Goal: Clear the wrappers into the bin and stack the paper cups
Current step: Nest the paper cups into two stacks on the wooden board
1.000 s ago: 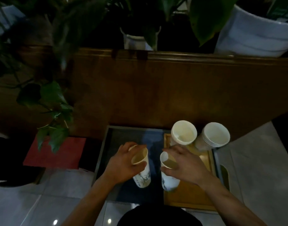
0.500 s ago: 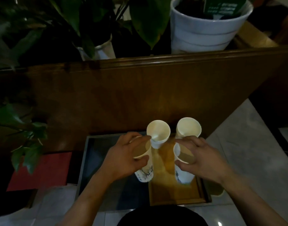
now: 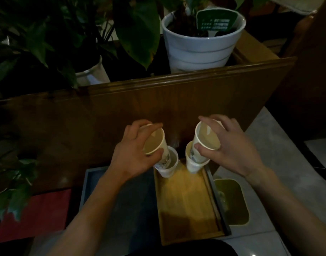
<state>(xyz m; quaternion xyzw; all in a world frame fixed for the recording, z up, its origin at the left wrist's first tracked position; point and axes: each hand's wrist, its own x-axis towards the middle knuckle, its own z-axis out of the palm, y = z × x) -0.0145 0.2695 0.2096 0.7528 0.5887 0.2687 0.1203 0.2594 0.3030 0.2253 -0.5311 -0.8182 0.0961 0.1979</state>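
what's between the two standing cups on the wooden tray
Nothing: in the head view, only bare wooden tray and the dark wood panel behind show between the left standing cup and the right standing cup.

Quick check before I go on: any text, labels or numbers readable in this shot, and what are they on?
None can be read.
Green plant tag in the white pot: rows of pale print, too blurred to read.
Left-hand cup: dark printed pattern, no legible words.
Right-hand cup: bluish print, too small and blurred to tell.
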